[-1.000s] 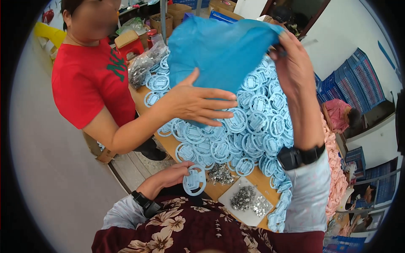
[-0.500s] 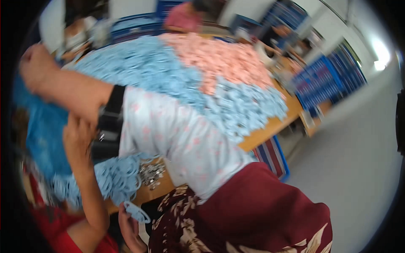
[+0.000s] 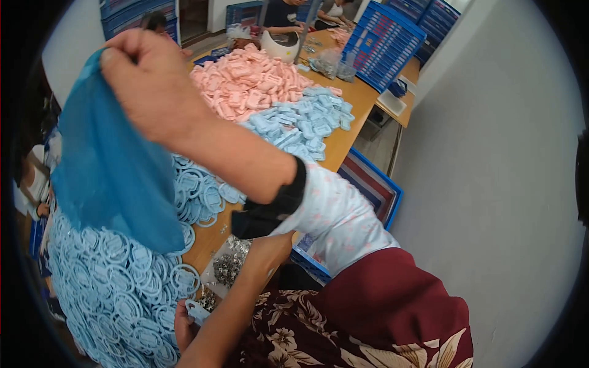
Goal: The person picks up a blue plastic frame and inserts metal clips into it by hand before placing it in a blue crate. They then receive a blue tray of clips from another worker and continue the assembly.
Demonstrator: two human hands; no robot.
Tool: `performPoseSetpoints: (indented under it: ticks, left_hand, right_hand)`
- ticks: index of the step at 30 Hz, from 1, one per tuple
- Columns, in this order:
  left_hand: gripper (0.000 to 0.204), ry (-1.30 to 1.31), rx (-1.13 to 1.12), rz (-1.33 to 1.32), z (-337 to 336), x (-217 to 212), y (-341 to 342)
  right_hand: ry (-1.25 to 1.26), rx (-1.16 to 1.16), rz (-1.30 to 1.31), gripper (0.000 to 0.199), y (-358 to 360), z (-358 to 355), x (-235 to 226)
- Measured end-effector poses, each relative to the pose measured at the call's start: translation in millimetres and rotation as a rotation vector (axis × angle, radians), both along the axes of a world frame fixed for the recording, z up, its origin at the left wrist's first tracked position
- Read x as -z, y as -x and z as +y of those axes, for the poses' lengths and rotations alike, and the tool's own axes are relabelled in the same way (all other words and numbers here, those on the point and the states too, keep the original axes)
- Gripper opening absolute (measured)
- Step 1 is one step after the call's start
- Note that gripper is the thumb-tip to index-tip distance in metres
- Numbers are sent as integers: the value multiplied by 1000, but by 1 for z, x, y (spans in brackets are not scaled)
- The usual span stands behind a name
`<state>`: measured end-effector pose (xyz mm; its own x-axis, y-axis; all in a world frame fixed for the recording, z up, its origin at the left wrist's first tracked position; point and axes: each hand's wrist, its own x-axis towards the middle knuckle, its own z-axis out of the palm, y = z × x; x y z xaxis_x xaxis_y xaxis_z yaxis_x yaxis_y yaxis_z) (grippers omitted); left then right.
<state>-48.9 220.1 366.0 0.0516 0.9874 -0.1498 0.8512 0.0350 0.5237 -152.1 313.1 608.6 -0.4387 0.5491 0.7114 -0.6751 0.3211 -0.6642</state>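
Observation:
My right hand (image 3: 147, 80), on an arm in a white patterned sleeve with a black cuff, pinches the top of a blue plastic bag (image 3: 116, 178). The bag hangs limp over a heap of light-blue plastic ring pieces (image 3: 116, 294). Low by my dark red flowered clothing, what looks like my left hand (image 3: 182, 325) holds one light-blue ring piece (image 3: 196, 311). A bare forearm (image 3: 230, 319), apparently a co-worker's, passes over its wrist and reaches to my right cuff; that hand's fingers are hidden. Small metal clips (image 3: 227, 267) lie on a clear sheet nearby.
Pink plastic pieces (image 3: 245, 86) and more light-blue pieces (image 3: 300, 122) cover the far part of the wooden table (image 3: 353, 110). Blue crates (image 3: 383, 46) stand at the back right; another crate (image 3: 371, 190) is below the table's right edge. Other people (image 3: 282, 18) sit beyond.
The view has swung round. My right hand now shows higher and nearer the middle, with the bag hanging from it. The co-worker's forearm has shifted right, and the red shirt has left view.

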Motion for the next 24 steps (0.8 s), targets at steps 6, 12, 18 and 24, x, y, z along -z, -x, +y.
performPoseSetpoints:
  ticks: [6, 12, 18, 24]
  left_hand:
    - [40, -282, 165, 15, 53, 28, 5]
    - [65, 79, 96, -342, 113, -41, 12]
    - [66, 400, -5, -201, 129, -50, 32]
    - [47, 232, -174, -234, 114, -39, 54]
  right_hand:
    - [-206, 347, -145, 19, -93, 107, 19]
    - [-49, 544, -423, 20, -245, 239, 26]
    - [-40, 826, -484, 18, -319, 349, 30]
    - [143, 982, -658, 18, -397, 492, 86]
